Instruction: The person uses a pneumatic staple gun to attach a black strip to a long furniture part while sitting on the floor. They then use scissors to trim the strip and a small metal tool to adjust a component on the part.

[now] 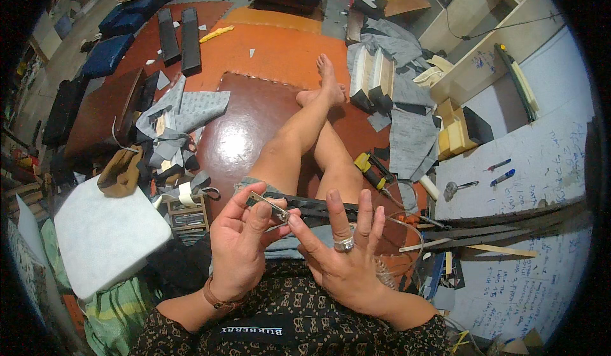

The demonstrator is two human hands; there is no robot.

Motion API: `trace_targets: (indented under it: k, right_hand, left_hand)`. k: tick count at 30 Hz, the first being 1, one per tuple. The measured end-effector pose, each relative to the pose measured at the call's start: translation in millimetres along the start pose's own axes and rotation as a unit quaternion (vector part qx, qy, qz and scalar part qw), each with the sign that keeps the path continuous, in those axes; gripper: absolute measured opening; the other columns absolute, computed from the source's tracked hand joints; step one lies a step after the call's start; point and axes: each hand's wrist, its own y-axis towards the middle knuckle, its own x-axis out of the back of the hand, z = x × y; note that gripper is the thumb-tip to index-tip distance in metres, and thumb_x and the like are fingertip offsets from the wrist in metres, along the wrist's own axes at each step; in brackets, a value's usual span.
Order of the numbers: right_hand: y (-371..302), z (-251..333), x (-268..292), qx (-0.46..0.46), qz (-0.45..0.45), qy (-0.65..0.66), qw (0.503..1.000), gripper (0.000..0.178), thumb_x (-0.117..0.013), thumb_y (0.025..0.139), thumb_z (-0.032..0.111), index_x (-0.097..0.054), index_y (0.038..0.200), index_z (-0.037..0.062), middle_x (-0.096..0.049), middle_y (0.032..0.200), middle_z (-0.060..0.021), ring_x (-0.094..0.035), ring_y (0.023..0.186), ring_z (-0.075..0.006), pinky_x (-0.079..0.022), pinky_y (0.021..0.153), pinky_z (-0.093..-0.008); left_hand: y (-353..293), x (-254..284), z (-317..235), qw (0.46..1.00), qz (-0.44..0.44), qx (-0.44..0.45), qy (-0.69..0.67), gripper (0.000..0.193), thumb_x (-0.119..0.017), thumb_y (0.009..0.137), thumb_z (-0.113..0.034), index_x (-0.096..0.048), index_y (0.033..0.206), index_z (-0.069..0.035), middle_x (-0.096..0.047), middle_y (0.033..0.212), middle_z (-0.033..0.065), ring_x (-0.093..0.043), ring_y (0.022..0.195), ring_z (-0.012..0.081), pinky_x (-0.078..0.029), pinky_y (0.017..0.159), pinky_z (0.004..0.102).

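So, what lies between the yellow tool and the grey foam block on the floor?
In the head view, the person's bare legs on the brown mat lie between the yellow tool and the grey foam block.

My left hand [238, 244] hides part of the small silver metal buckle [267, 206]. The long black strap [318, 204] goes behind my right hand [347, 254].

White handwritten board [547, 158] at right; white label strip [251, 330] on dark patterned shirt

Orange and dark brown floor mats [280, 50] are glowing, a black strap [318, 204] is showing, grey fabric scraps [191, 111] lying, a white foam pad [105, 235], a yellow-handled tool [368, 168].
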Motion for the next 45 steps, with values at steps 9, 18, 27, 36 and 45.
trace_targets:
  k: [9, 18, 27, 36, 45]
  right_hand:
    - [2, 0, -1, 0.01, 0.031, 0.018, 0.999, 0.071, -0.08, 0.087, 0.028, -0.052, 0.152, 0.0369, -0.02, 0.171, -0.021, -0.014, 0.153, -0.0565, -0.018, 0.115, -0.0738]
    - [4, 10, 1, -0.028, 0.012, 0.063, 0.998, 0.064, -0.072, 0.093, 0.033, -0.051, 0.153, 0.0388, -0.027, 0.171, -0.0146, -0.023, 0.152, -0.0495, -0.018, 0.117, -0.0699]
    - [6, 12, 4, -0.023, 0.006, 0.018, 1.0, 0.07, -0.08, 0.086, 0.029, -0.054, 0.15, 0.0365, -0.021, 0.17, -0.022, -0.014, 0.153, -0.056, -0.017, 0.115, -0.0745]
    - [5, 16, 2, -0.047, -0.025, -0.02, 0.998, 0.063, -0.064, 0.091, 0.02, -0.054, 0.151, 0.0376, -0.03, 0.17, -0.0098, -0.025, 0.152, -0.0475, -0.018, 0.116, -0.0736]
    - [4, 18, 2, -0.046, 0.002, -0.018, 0.999, 0.063, -0.06, 0.093, 0.018, -0.052, 0.153, 0.0343, -0.029, 0.171, -0.0089, -0.023, 0.154, -0.0473, -0.018, 0.116, -0.0742]
  left_hand:
    - [2, 2, 4, 1.0, -0.013, 0.0, 0.0, 0.039, -0.062, 0.106, -0.019, -0.049, 0.139, -0.001, -0.072, 0.116, 0.0154, -0.074, 0.105, 0.0262, -0.065, 0.085, 0.0353]
    - [1, 7, 6, 0.999, 0.008, -0.013, -0.043, 0.031, -0.06, 0.108, -0.023, -0.052, 0.132, -0.004, -0.072, 0.114, 0.0157, -0.074, 0.105, 0.0295, -0.065, 0.086, 0.0391]
    - [-3, -2, 3, 1.0, -0.004, -0.018, -0.016, 0.046, -0.059, 0.108, -0.033, -0.044, 0.141, -0.004, -0.069, 0.118, 0.0129, -0.072, 0.108, 0.028, -0.063, 0.091, 0.0399]
    - [0, 1, 7, 0.998, 0.005, -0.016, -0.058, 0.04, -0.063, 0.106, -0.023, -0.048, 0.138, -0.004, -0.07, 0.121, 0.0148, -0.072, 0.109, 0.0262, -0.062, 0.093, 0.0407]
    - [2, 5, 13, 0.999, -0.012, -0.018, -0.042, 0.034, -0.064, 0.106, -0.021, -0.052, 0.133, -0.005, -0.072, 0.118, 0.0123, -0.073, 0.103, 0.0203, -0.063, 0.088, 0.0367]
